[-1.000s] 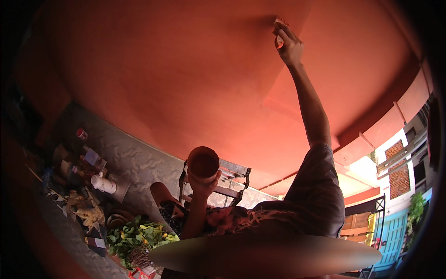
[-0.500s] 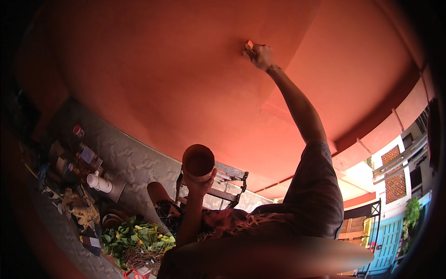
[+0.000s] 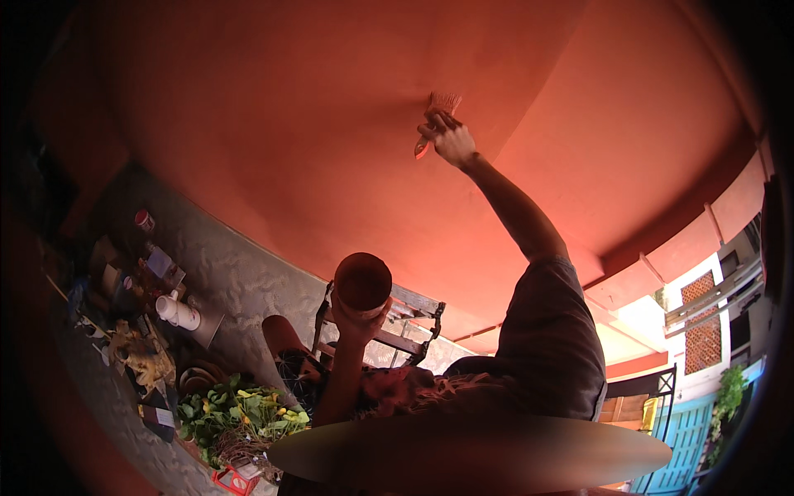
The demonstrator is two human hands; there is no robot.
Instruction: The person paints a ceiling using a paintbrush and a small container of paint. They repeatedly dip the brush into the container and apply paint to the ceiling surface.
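Note:
My right hand (image 3: 452, 142) is raised high on an outstretched arm, closed around the handle of a paintbrush (image 3: 444, 102). Its bristles point up against or close to the large red-orange painted surface (image 3: 331, 140); whether they touch I cannot tell. The handle's end sticks out below my fingers. Lower down, my left hand (image 3: 361, 324) grips a round brown container (image 3: 364, 279) from underneath. The container's mouth faces me, and its inside is too dark to make out.
Behind the container stands a metal frame, perhaps a ladder (image 3: 403, 341). On the floor at left lie a white jug (image 3: 178, 313), a small red-and-white tub (image 3: 145, 221) and a leafy green plant (image 3: 240, 413). A blue gate (image 3: 685, 442) is at far right.
My right hand has come down and slightly left, and the brush is turned so its bristles now show above the fingers. The container in my left hand has shifted slightly right.

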